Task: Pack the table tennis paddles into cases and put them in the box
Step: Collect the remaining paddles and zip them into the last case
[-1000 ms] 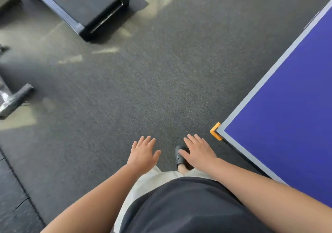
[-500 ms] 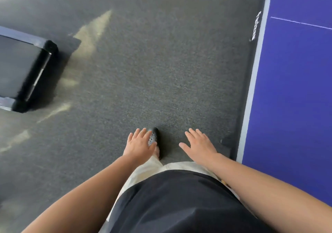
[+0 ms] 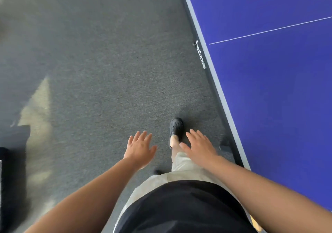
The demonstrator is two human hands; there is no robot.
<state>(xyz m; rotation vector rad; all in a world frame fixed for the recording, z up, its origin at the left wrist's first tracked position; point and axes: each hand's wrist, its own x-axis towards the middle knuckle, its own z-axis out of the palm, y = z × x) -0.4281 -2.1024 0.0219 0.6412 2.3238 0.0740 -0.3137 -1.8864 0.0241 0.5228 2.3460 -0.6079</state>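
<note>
Both grips are released, fingers spread, holding nothing: the left hand [image 3: 139,149] and right hand [image 3: 199,147] hover above the grey floor [image 3: 100,71], left of the blue worktop [image 3: 278,92]; a black shoe [image 3: 176,126] shows between them; neither paddles, cases nor box are in view

A dark grey speckled carpet floor [image 3: 100,74] is seen beneath the hands. A blue table-tennis counter with a white line [image 3: 280,82] is set to their right. Pale light patches [image 3: 38,107] are cast leftward.
</note>
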